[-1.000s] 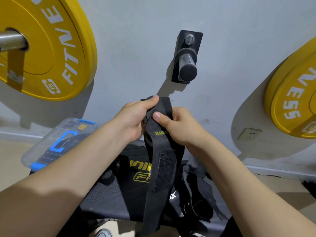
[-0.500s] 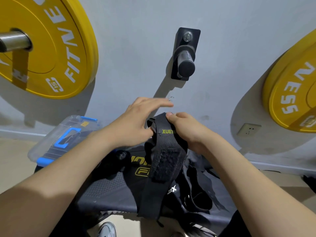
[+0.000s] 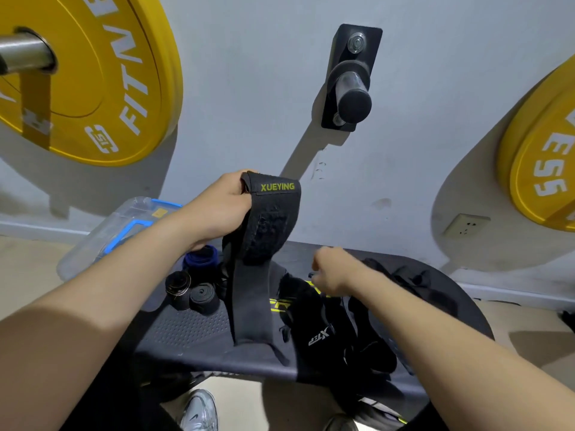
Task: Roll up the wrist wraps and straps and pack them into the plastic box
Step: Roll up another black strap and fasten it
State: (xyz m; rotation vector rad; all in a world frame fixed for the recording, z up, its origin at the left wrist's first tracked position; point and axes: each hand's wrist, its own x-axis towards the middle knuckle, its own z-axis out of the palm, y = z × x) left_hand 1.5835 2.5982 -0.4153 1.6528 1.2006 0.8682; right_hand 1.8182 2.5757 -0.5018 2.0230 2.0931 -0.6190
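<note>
While the L hand (image 3: 224,209) grips the folded top end of the XUEYING wrist wrap (image 3: 264,244), fingers curled round it, the rest of the strap hangs straight down to the bench (image 3: 186,331); tail touching or just above it, can't tell. R hand (image 3: 333,272) sits low over the loose pile of black straps (image 3: 326,331), fingers curled; can't tell whether it pinches anything. Three finished rolls (image 3: 193,290) sit on the bench just beside the hanging wrap. Plastic box (image 3: 124,225) is past the bench's far-left end, partly behind my L forearm. Risks, as I judge them: w/ only one hand on it the wrap has no tension, so a roll started now would prob. come out loose or skewed. The exposed hook patch could snag the pile if the strap swings that way, dragging other straps along. The tail could also nudge the rolls toward the edge. Vs. half a sec ago: both hands were at the wrap's top end; now R has let go and dropped to the pile, and L has lifted the wrap so the label shows flat.
</note>
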